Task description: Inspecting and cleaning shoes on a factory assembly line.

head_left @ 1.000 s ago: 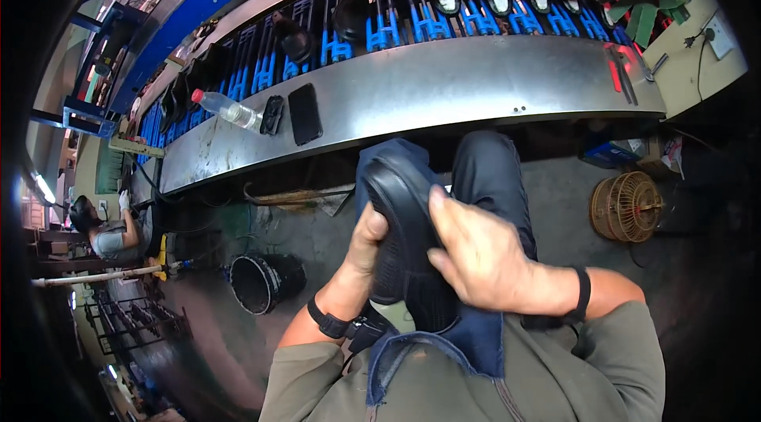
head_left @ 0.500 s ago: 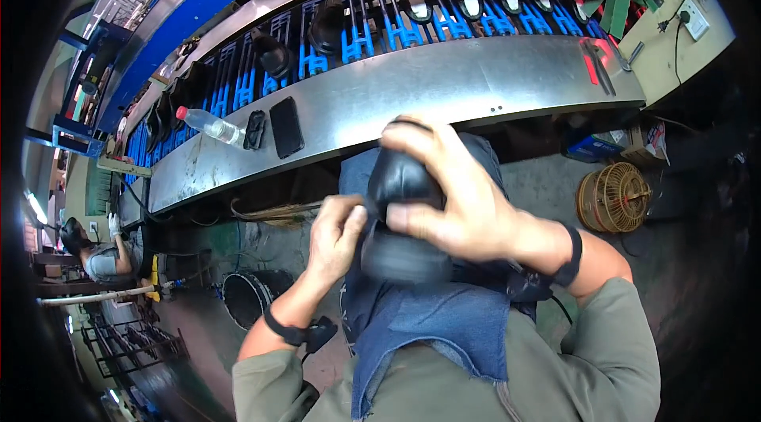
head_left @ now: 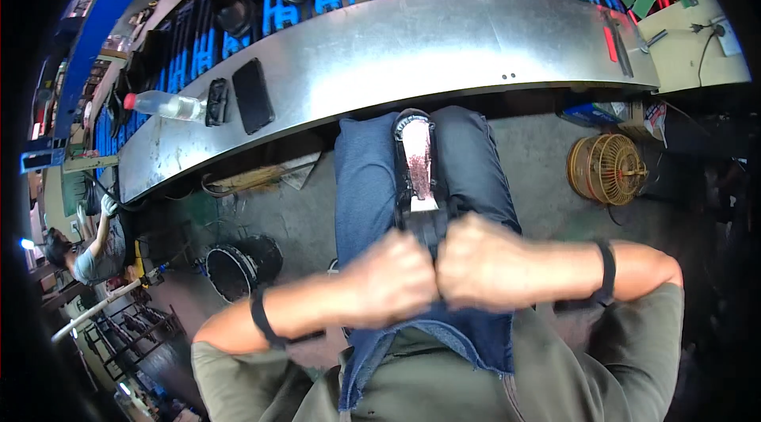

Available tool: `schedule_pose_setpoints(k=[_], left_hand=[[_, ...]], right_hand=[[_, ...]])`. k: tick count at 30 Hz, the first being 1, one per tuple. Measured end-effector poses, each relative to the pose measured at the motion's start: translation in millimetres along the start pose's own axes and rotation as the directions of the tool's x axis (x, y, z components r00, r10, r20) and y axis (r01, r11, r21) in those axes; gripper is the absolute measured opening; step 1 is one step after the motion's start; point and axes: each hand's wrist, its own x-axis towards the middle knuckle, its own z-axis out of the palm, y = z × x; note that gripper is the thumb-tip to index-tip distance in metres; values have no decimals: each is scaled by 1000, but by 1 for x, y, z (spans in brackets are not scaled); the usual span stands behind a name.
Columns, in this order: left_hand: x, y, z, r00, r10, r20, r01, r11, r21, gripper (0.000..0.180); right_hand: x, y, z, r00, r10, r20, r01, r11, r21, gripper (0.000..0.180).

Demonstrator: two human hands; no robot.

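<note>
Black shoe [head_left: 415, 172] is braced sole-up on the denim-covered lap [head_left: 365, 184], gripped at its near end by left hand [head_left: 391, 278] and right hand [head_left: 483, 271], both clenched into fists for steadiness.

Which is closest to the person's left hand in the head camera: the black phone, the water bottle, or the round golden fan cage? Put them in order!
From the left hand:
1. Black phone, up on the metal bench, to the left.
2. Water bottle, farther left on the same bench.
3. Golden fan cage, on the floor, far right.

Left hand [head_left: 392, 279] and right hand [head_left: 485, 262] clenched, knuckles touching, elbows spread.
</note>
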Motion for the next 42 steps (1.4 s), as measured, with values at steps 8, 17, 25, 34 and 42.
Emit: schedule_pose_setpoints(k=[8,17,25,34,42], left_hand=[[30,-40,-36,973,128,-191,-89,975,203,26],[65,-89,-78,733,-510,-451,281,830,-482,31],[92,-98,-99,764,-398,-508,362,916,-174,31],[44,-39,-43,626,-478,-617,-91,740,-666,51],[35,56,-62,548,88,-832,-258,964,-67,79]], right_hand=[[5,80,14,689,-157,-708,314,945,96,30],[41,123,-24,569,511,-644,101,734,672,43],[39,136,-25,457,663,-594,-48,684,727,56],[48,67,1,573,545,-612,585,251,771,63],[18,1,-48,41,289,-956,753,620,220,57]])
